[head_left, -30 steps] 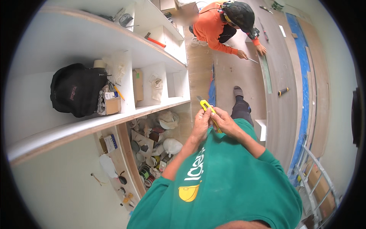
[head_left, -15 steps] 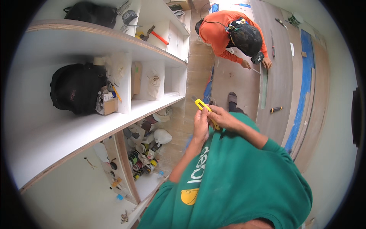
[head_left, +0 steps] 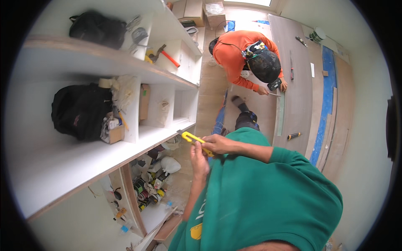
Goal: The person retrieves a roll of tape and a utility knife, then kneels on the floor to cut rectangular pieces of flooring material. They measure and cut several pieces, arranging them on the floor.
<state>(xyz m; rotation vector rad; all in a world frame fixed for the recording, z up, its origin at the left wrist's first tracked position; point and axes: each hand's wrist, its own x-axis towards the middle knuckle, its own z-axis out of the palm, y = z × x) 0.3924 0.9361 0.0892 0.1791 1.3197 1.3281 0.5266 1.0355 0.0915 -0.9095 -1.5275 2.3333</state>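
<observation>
A yellow utility knife [head_left: 191, 137] is held in front of my green sweater, its blade end pointing up and left near the edge of the white shelf [head_left: 161, 133]. My left hand [head_left: 200, 161] grips the knife from below, fingers closed on its body. From the right, my right hand [head_left: 218, 144] closes on the rear part of the same knife, and its fingers partly cover the handle. Whether the blade is out, I cannot make out for certain.
A co-worker in orange [head_left: 234, 52] bends over a grey-brown board [head_left: 295, 113], holding a thin tool. A yellow-and-black handled tool [head_left: 294, 136] lies there. On the shelves are a black bag [head_left: 79, 111] and a red-handled hammer [head_left: 169, 57]. Tape rolls and bags [head_left: 146, 192] fill the lower compartment.
Both my hands have carried the knife left and down, toward the shelf edge. My view has shifted too, and a foot has swung left. The co-worker still bends over the board.
</observation>
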